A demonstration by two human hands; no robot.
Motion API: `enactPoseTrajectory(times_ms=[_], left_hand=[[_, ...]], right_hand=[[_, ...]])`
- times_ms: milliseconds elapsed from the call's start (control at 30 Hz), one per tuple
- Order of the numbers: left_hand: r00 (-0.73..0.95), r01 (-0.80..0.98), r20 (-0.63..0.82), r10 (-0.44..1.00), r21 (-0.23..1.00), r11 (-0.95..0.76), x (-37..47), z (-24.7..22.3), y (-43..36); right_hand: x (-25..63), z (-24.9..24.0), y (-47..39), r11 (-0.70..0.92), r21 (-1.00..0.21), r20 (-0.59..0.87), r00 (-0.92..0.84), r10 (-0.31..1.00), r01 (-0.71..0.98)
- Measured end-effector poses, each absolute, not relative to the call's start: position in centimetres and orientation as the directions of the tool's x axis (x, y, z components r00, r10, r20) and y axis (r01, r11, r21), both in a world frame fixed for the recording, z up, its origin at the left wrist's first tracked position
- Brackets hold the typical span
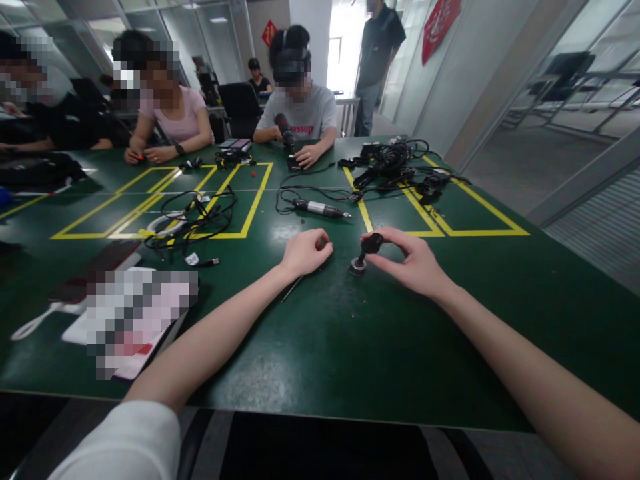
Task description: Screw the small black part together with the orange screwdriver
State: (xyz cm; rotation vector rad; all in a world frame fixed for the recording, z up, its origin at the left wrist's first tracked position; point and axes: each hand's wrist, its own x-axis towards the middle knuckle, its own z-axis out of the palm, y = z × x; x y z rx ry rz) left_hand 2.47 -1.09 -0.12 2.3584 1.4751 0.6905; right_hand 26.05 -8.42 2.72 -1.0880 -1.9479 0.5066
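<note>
Near the middle of the green table (310, 347), my right hand (413, 261) pinches a small black part (372, 244) between thumb and fingers. Its lower end is a round piece with a pale ring (357, 267), at or just above the tabletop. To the left, my left hand (307, 252) rests with its fingers curled together. A thin metal rod (291, 289) sticks out below that hand; its upper end is hidden, and whether the fingers hold it cannot be made out. Beyond both hands lies a black and silver pen-shaped tool (320, 208) with a cord.
Tangled cables (200, 217) lie at left, above a phone (95, 270) and a blurred packet (137, 320). More black cables (395, 160) are heaped at the back right. Yellow tape (487, 233) marks the table. Across it, a person (300, 113) holds a dark tool; others sit at left.
</note>
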Motion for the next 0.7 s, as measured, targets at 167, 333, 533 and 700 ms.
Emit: enactPoseTrajectory(times_ms=[167, 333, 533, 700], left_hand=[[0.359, 0.757, 0.258, 0.897, 0.481, -0.441, 2.5, -0.1, -1.0], [0.347, 0.765, 0.238, 0.907, 0.487, -0.421, 2.5, 0.1, -1.1], [0.355, 0.766, 0.233, 0.905, 0.482, -0.425, 2.4, 0.1, -1.1], [0.355, 0.745, 0.249, 0.901, 0.507, -0.434, 2.3, -0.1, -0.8]], right_hand=[[25.6, 2.7, -8.9, 0.656, -0.517, 0.539, -0.386, 0.749, 0.55], [25.3, 1.9, -8.6, 0.71, -0.448, 0.485, -0.519, 0.704, 0.544], [25.3, 1.5, -8.7, 0.688, -0.472, 0.522, -0.454, 0.722, 0.551], [25.9, 0.7, -8.1, 0.596, -0.57, 0.475, -0.365, 0.801, 0.566]])
